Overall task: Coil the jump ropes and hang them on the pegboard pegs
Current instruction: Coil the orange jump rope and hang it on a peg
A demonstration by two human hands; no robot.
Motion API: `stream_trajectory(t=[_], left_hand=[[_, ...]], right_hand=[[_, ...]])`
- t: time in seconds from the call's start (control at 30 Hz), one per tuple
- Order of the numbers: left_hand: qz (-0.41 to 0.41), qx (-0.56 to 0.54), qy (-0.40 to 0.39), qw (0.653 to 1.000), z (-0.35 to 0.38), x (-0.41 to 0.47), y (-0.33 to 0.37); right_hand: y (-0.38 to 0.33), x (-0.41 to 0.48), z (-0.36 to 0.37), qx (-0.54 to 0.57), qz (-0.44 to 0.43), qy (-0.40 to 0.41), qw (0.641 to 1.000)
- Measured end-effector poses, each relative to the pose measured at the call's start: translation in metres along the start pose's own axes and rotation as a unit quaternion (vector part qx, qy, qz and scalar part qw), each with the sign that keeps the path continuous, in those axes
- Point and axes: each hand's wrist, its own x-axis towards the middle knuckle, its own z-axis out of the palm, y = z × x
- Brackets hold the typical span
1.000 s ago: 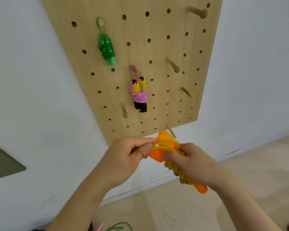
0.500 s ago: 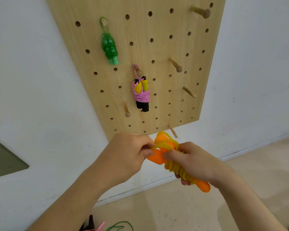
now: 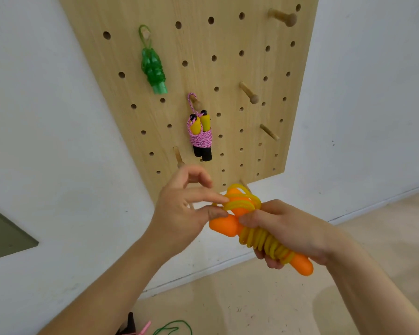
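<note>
A white wall (image 3: pixel 46 141) fills most of the view, with pale flooring (image 3: pixel 252 298) along the bottom and lower right. A light wooden pegboard (image 3: pixel 228 68) hangs on the wall in the upper centre of the frame, tilted in this view. In its upper left part a green jump rope (image 3: pixel 154 71), wound into a tight bundle, hangs by a loop from a peg. Lower down, near the middle of the board, a pink jump rope (image 3: pixel 201 136) with yellow and black handles hangs the same way, its cord wrapped round the two handles. Bare pegs stick out at the board's upper right (image 3: pixel 282 16), at its centre right (image 3: pixel 248 93) and just below that (image 3: pixel 269 132).

In front of the board's lower edge, the person holds an orange-handled jump rope (image 3: pixel 259 235), its yellow cord coiled round the handles. The right hand (image 3: pixel 293 230) is wrapped round the coiled middle, thumb pressed on top. The left hand (image 3: pixel 179 213) pinches a yellow loop at the bundle's upper end between thumb and forefinger, its other fingers loosely curled above.

At the bottom edge a green cord (image 3: pixel 172 330) lies on the floor beside something pink (image 3: pixel 144 330). A grey-green panel (image 3: pixel 3 235) shows at the left edge.
</note>
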Motion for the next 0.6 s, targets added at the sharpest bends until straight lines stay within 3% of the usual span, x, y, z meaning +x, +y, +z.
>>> stream_trajectory(t=[0.07,0.17,0.27,0.37,0.4,0.47,0.53,0.6], left_hand=[[-0.136,-0.123,-0.034,0.982,0.0,0.006,0.005],[-0.255,-0.263,-0.162,0.916,-0.007,0.017,-0.001],[-0.233,-0.279,-0.264,0.893,-0.01,0.019,-0.009],[-0.22,-0.361,-0.298,0.856,-0.01,0.019,-0.009],[-0.216,-0.356,-0.296,0.86,-0.011,0.021,-0.009],[-0.192,-0.222,-0.284,0.913,-0.016,0.027,-0.005],[-0.14,0.005,-0.276,0.951,-0.016,0.033,-0.001],[0.035,0.173,-0.255,0.951,-0.01,0.036,0.003]], right_hand=[[0.002,-0.001,-0.003,-0.001,-0.014,-0.011,1.0],[0.004,-0.003,-0.009,-0.017,-0.033,-0.048,0.998],[0.004,-0.004,-0.016,-0.054,-0.049,-0.081,0.994],[0.004,-0.005,-0.024,-0.079,-0.064,-0.122,0.987],[0.005,-0.006,-0.027,-0.091,-0.064,-0.13,0.985],[0.009,-0.006,-0.032,-0.123,-0.046,-0.128,0.983],[0.019,-0.006,-0.034,-0.153,-0.009,-0.115,0.981],[0.029,-0.006,-0.035,-0.154,0.024,-0.102,0.982]])
